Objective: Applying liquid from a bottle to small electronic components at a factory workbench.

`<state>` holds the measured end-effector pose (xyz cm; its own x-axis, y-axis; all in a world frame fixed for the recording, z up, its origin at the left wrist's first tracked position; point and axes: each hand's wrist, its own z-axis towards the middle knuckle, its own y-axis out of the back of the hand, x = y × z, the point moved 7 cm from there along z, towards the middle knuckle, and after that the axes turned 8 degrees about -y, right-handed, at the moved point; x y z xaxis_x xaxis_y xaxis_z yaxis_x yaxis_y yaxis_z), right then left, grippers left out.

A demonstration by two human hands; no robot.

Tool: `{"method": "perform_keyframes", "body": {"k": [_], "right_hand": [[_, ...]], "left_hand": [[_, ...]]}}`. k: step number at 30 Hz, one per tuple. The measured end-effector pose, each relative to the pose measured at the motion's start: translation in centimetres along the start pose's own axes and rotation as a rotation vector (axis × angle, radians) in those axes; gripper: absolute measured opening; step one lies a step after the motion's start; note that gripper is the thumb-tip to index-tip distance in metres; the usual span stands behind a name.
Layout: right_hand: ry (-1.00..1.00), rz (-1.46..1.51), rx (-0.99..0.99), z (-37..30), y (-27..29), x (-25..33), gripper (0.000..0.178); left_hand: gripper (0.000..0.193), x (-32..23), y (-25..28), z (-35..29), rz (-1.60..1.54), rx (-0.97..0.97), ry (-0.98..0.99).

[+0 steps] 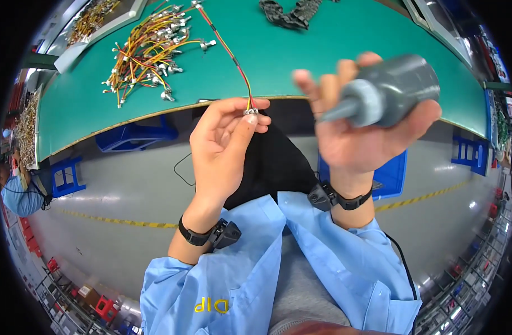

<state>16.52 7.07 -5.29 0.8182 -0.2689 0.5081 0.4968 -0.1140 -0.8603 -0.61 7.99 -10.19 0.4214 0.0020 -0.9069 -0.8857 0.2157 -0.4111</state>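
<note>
My left hand [218, 148] is closed, pinching the small metal end of a wire harness [231, 54] between thumb and fingertips at the table's near edge. The red, yellow and black wires run up from the fingers onto the green tabletop, ending in a small connector at the far side. In my right hand [348, 148] lies a dark grey squeeze bottle [408, 88] with a lighter collar and a pointed nozzle. The bottle is tilted on its side, its nozzle toward the left hand but apart from it. Motion blurs the right fingers, which curl around the bottle.
A pile of similar wire harnesses [147, 53] lies on the left of the green table [345, 39]. Crumpled dark cloth [292, 14] rests at the far side. Blue stools [136, 137] and a blue bin [393, 176] stand below. Another person [22, 194] is at far left.
</note>
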Motion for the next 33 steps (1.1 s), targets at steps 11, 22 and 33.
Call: {"method": "perform_keyframes", "body": {"k": [11, 22, 33], "right_hand": [[-0.440, -0.055, 0.435, 0.0, -2.1, -4.7, 0.071], [0.101, -0.214, 0.285, -3.1, -2.6, 0.5, 0.091], [0.455, -0.531, 0.584, -6.3, -5.0, 1.6, 0.089]], "left_hand": [[0.025, -1.3, -1.1, -2.8, 0.023, 0.136, -0.077], [0.025, -4.2, -1.9, -3.4, -0.194, 0.234, -0.322], [0.028, -5.4, -2.5, -4.4, -0.165, 0.234, -0.460]]}}
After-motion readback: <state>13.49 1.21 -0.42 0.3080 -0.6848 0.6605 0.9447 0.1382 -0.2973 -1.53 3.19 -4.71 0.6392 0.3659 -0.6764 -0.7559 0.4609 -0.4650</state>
